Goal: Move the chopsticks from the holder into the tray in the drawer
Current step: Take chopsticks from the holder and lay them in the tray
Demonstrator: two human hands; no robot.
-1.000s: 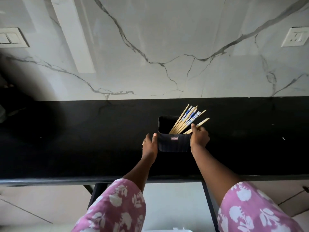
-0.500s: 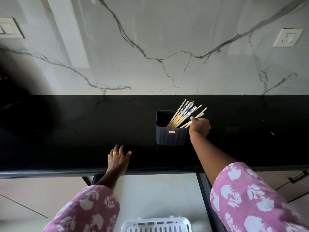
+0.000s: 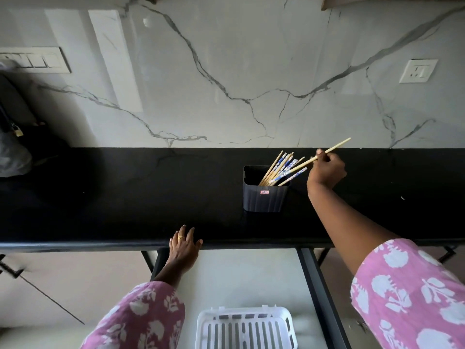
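1. in the right hand (image 3: pixel 327 170), just right of the holder (image 3: pixel 264 200) and above the black counter (image 3: pixel 113 197): one plain wooden chopstick (image 3: pixel 336 146), pinched between thumb and curled fingers.
2. of that chopstick: tilted, upper end up and to the right against the marble wall (image 3: pixel 226 59), lower end down among the other sticks over the holder's mouth; cannot tell whether clear of the holder.
3. in the dark ribbed holder, upright on the counter: the rest of the chopsticks (image 3: pixel 278 170), some plain, some blue-patterned, all leaning to the right.
4. at the counter's front edge, the left hand (image 3: pixel 185 246): resting flat, fingers straight and slightly spread, gripping nothing, with a ring (image 3: pixel 180 238) on one finger.
5. below the counter, between the arms: an open drawer (image 3: pixel 251 273), with a white slotted tray (image 3: pixel 245 328) at its near end.
6. on the wall: a switch plate (image 3: pixel 35 59) at the left, a socket (image 3: pixel 417 71) at the right.
7. on both arms: pink floral sleeves (image 3: pixel 407 298).
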